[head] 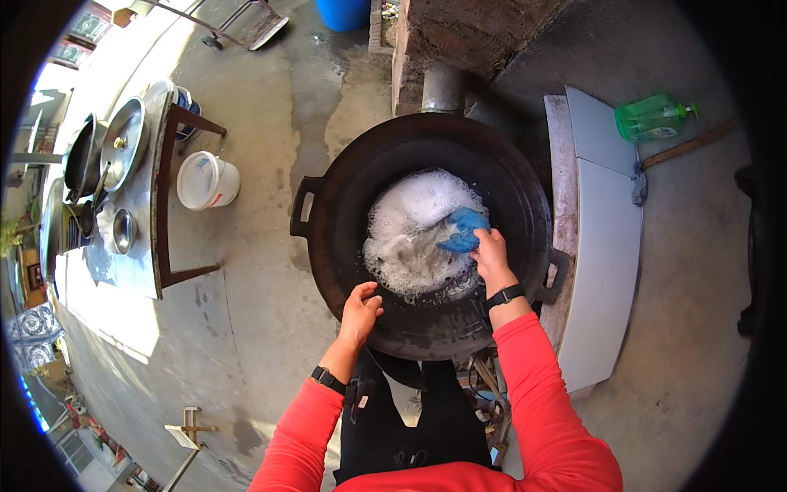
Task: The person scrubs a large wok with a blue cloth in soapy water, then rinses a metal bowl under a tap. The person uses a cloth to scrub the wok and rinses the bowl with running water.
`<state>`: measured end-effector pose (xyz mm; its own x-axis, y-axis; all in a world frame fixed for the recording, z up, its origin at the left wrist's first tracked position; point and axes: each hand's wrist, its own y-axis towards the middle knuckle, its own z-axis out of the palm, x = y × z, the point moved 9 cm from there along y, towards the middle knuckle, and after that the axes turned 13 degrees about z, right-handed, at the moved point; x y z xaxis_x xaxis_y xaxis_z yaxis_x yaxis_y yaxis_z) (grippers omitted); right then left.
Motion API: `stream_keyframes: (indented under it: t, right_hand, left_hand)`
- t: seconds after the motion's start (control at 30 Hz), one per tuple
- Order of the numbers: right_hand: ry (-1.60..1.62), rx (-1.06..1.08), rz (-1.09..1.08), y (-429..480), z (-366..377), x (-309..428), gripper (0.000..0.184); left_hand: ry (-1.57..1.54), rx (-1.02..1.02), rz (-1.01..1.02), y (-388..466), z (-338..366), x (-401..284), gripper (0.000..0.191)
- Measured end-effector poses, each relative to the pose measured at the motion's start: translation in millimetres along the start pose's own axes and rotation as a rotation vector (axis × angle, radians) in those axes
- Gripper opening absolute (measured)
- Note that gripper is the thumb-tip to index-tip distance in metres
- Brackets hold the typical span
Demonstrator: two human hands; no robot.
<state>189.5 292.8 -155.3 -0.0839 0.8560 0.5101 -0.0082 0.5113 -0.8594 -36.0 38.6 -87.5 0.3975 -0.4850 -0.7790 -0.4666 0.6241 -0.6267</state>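
Note:
A large dark iron wok (344, 178) with two side handles stands in front of me. White suds and greyish water (418, 203) lie in its bottom. My right hand (492, 253) grips a blue cloth (465, 229), whose lower part rests in the foam right of the middle. Over the wok's near left rim is my left hand (361, 312), its fingers slightly curled and apart, holding nothing. Whether the left hand touches the rim I cannot tell.
Right of the wok is a ledge with a white panel (602, 264); a green pump bottle (652, 118) lies beyond it. A metal flue pipe (444, 89) rises behind. At left stand a table (138, 270) with pans and a white bucket (212, 181).

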Motion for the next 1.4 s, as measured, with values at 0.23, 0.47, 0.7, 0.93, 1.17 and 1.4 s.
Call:
stream_keyframes:
  t: [0.23, 0.47, 0.7, 0.93, 1.17, 1.4]
  right_hand:
    - [0.17, -0.465, -0.402, 14.3, -12.3, 122.8, 0.047]
    - [-0.229, -0.507, -0.575, 23.3, 133.5, 149.8, 0.071]
    - [-0.428, -0.259, -0.883, -23.9, 276.2, 96.0, 0.058]
    - [-0.701, 0.194, -0.94, -111.6, 310.8, -22.3, 0.051]
    - [-1.006, 0.6, -0.833, -181.1, 218.6, -137.3, 0.038]
    - [-1.384, 0.709, -0.71, -192.0, 54.0, -137.2, 0.025]
  left_hand:
    - [0.008, -0.008, -0.006, -14.6, -32.8, -4.2, 0.038]
    - [-0.108, -0.053, -0.007, -34.8, -67.3, -5.6, 0.036]
    - [-0.222, -0.11, 0.058, -49.8, -92.7, -26.5, 0.031]
    - [-0.229, -0.123, 0.08, -54.0, -94.1, -25.7, 0.03]
    - [-0.237, -0.119, 0.078, -65.7, -76.5, -26.1, 0.031]
    - [-0.225, -0.087, 0.064, -71.7, -55.2, -23.6, 0.03]
